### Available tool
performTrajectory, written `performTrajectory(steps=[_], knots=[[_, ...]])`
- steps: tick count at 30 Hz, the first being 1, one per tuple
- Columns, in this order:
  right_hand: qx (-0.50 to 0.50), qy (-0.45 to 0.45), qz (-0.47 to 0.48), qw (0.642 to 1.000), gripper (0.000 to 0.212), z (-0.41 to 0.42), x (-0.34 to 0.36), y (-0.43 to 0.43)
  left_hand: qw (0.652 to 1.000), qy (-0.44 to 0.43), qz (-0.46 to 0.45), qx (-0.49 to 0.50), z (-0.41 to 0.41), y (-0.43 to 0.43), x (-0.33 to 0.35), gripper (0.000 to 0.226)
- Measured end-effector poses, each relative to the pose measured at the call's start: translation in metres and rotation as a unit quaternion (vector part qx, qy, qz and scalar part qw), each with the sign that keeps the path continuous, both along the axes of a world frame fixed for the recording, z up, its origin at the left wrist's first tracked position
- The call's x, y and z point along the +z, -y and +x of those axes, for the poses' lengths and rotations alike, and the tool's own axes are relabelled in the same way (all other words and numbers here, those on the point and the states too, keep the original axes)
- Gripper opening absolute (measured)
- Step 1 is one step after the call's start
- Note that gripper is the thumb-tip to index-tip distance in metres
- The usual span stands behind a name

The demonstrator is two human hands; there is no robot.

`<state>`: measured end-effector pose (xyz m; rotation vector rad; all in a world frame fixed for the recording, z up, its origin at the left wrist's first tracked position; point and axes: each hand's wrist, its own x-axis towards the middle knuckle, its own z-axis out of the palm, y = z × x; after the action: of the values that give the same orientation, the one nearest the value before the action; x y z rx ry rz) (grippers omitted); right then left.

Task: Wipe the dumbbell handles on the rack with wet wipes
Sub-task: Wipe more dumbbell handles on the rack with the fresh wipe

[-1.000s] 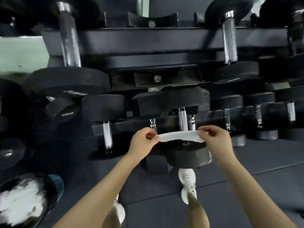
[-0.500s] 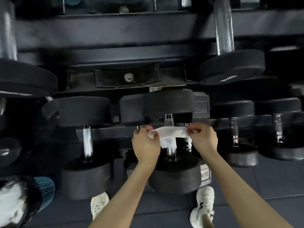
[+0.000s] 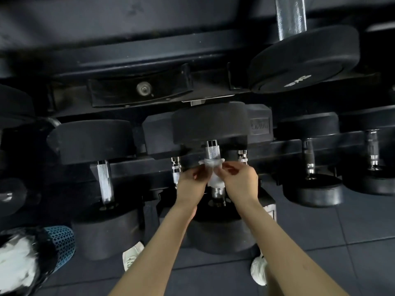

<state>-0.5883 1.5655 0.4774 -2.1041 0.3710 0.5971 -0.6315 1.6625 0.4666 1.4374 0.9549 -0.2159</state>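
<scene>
Currently, head view: wet wipe point(image 3: 213, 175) wrapped round the knurled handle point(image 3: 212, 151) of the centre dumbbell, lower tier of the rack point(image 3: 139, 167). Fingers of the left hand point(image 3: 193, 181) pinch the wipe's left side; the right hand point(image 3: 240, 180) pinches its right side, both near the handle.

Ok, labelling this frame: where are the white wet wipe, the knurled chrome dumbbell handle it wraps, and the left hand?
White wet wipe point(image 3: 214, 180), head view, crumpled middle.
Knurled chrome dumbbell handle point(image 3: 212, 151), head view, bare knurling above wipe.
Left hand point(image 3: 191, 184), head view, its back.
</scene>
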Motion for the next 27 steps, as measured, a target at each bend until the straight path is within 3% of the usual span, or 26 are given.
performTrajectory(steps=[2, 5, 9, 13, 16, 23, 27], knots=[[-0.027, -0.035, 0.044, 0.998, 0.02, 0.004, -0.003, 0.001, 0.994, 0.026, -0.099, 0.031, -0.001, -0.002, -0.008, 0.009], [-0.054, -0.043, 0.08, 0.994, 0.026, 0.005, -0.006, 0.001, 0.986, 0.033, -0.142, 0.076, 0.0, 0.0, -0.014, 0.012], [-0.09, 0.002, 0.051, 0.995, 0.02, -0.002, 0.0, -0.005, 0.977, 0.013, -0.137, 0.163, 0.002, 0.009, -0.01, 0.008], [-0.106, 0.052, 0.062, 0.991, 0.012, 0.021, 0.001, -0.021, 0.972, 0.072, -0.103, 0.2, 0.03, 0.008, 0.0, 0.003], [-0.115, 0.06, 0.088, 0.988, 0.013, 0.033, 0.0, -0.026, 0.975, 0.052, -0.067, 0.207, 0.044, 0.004, 0.002, 0.01], [-0.14, -0.001, 0.109, 0.984, 0.008, 0.01, -0.003, -0.012, 0.971, 0.007, -0.153, 0.186, 0.011, 0.011, -0.002, 0.008], [-0.185, -0.004, 0.196, 0.963, 0.009, 0.031, 0.006, -0.025, 0.958, 0.032, -0.174, 0.227, 0.038, 0.006, 0.004, 0.005]])
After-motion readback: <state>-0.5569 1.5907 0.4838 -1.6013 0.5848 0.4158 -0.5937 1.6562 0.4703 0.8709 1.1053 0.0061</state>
